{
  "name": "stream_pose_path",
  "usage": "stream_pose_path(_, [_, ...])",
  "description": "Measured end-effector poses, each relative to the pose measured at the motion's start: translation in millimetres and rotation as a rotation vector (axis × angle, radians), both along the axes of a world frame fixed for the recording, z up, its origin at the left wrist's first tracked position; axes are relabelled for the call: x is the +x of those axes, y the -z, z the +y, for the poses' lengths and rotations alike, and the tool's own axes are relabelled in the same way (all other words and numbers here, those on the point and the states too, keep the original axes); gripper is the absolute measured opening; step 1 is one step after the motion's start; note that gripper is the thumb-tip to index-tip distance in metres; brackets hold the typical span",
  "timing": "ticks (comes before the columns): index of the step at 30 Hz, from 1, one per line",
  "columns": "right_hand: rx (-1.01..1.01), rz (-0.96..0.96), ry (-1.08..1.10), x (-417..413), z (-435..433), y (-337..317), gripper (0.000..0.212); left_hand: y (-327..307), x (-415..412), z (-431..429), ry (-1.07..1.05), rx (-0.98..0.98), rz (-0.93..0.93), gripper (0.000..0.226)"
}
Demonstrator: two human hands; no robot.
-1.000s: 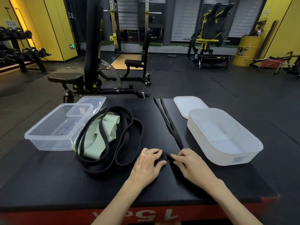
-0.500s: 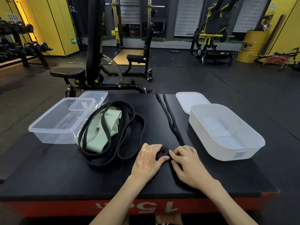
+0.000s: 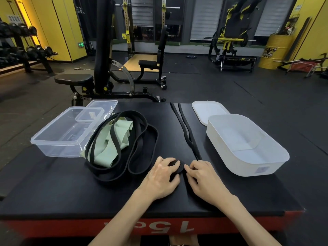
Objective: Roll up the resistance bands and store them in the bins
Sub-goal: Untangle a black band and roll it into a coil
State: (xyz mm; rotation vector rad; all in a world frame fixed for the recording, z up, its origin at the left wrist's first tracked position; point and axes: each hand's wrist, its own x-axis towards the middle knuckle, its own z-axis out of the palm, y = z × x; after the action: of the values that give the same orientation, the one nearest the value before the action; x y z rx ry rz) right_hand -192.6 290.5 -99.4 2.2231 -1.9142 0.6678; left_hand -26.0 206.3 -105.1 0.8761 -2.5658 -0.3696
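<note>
Rolling the first band, early stage. My left hand (image 3: 162, 176) is cupped over a small coil (image 3: 178, 167) of the black band (image 3: 186, 128), fingers curled round it so the turns cannot spring open. My right hand (image 3: 202, 178) meets it from the other side, bent fingertips pinching the band where it feeds into the coil; I judge this hand's job is to guide the strap and keep it taut. Both hands grasp, neither is free.

The coil sits near the front edge of the black surface (image 3: 71, 183), about midway along it. The unrolled length runs straight from the coil to the far edge, its two strands side by side. It is laid out in line with the roll, which I take to be so that it winds on evenly. Most of the band is not yet wound, so the roll is barely begun.

To the right of the strap, toward the right edge, stands the white bin (image 3: 236, 164), open, its lid (image 3: 207, 110) flat behind it by the far edge. It is close to my right hand, a likely home for this roll. Toward the left edge stands a clear bin (image 3: 58, 150), also open, with a clear lid (image 3: 104, 105) behind it. Just beside it, between it and the strap, lies a loose pile of black bands (image 3: 142, 148) tangled with a pale green band (image 3: 122, 132), all waiting unrolled.
</note>
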Motion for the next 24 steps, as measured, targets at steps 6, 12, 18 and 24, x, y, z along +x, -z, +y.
stream_pose_path(6, [0.109,0.013,-0.02,-10,6,-5,0.036,-22,5,-23,0.207,0.011,-0.236,0.045])
stream_pose_path(12, [0.236,0.087,-0.042,-28,7,-10,0.045,-38,-9,-38,0.274,0.042,-0.309,0.057])
stream_pose_path(18, [0.158,0.071,-0.062,-34,9,-12,0.035,-31,-5,-44,0.315,0.023,-0.353,0.057])
stream_pose_path(24, [0.049,0.017,0.017,-46,15,-5,0.025,-22,-1,-36,0.261,0.005,-0.262,0.054])
